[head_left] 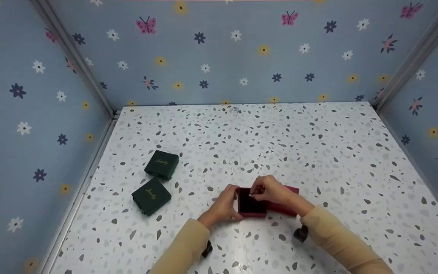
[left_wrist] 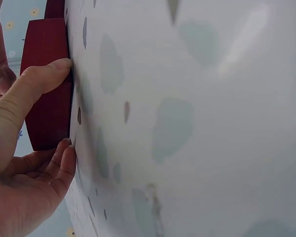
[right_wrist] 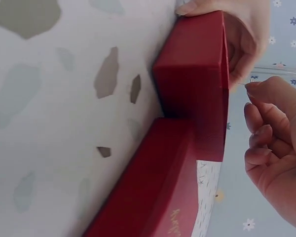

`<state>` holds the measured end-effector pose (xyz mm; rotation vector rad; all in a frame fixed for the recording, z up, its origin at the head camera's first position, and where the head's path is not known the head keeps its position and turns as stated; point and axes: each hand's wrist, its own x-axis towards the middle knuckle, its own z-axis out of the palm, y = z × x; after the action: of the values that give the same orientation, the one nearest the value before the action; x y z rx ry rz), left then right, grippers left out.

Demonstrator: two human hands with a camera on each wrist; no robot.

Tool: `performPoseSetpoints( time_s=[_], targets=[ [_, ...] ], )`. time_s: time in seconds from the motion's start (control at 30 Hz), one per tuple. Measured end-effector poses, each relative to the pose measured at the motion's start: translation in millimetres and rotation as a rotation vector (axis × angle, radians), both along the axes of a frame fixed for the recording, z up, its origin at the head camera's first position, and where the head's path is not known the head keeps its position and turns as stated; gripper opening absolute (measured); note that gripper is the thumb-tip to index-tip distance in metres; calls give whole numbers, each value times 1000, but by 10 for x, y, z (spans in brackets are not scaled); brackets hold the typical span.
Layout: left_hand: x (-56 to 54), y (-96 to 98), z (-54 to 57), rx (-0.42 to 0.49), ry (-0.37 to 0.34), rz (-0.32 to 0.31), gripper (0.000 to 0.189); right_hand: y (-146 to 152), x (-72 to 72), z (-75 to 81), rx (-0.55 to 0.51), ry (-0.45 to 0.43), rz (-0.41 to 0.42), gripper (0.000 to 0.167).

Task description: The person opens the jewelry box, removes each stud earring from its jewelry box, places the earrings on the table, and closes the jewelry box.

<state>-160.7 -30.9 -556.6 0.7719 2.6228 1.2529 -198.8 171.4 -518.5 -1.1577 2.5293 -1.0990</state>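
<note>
A red jewelry box base [head_left: 253, 215] with a black inside stands open side up on the table. My left hand [head_left: 222, 205] holds it from the left, thumb on the near wall [left_wrist: 47, 116] and fingers round the far corner. Over the box, my right hand [head_left: 274, 190] pinches a tiny, thin, shiny piece [right_wrist: 240, 84] between thumb and forefinger; its kind I cannot tell. The red lid [head_left: 283, 208], with gold lettering in the right wrist view, lies against the base's right side, partly hidden under the right hand and forearm.
Two closed dark green boxes [head_left: 162, 164] with gold lettering lie to the left, corners close together. The speckled white table [head_left: 242, 133] is bounded by blue flowered panels [head_left: 219, 53] at the back and sides. A black wrist camera [head_left: 301, 233] sticks out below the right sleeve.
</note>
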Motion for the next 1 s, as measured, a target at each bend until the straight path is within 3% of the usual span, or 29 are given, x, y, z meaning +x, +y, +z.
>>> performPoseSetpoints(
  time_s=[0.27,0.5,0.73,1.0],
  targets=[
    [3,-2,-8,17,19,-2,73,-32,-49,38,-30,-12,-9,6],
    [6,5,0,21,-10,9,75,-48,-129,82,-10,-25,-40,6],
    [-8,6,-7,-18,-8,11,77,-73,-255,85,-11,-19,-61,5],
    [-11,9,-11,1,0,6,79,-118,-430,48,-11,-61,-104,4]
  ],
)
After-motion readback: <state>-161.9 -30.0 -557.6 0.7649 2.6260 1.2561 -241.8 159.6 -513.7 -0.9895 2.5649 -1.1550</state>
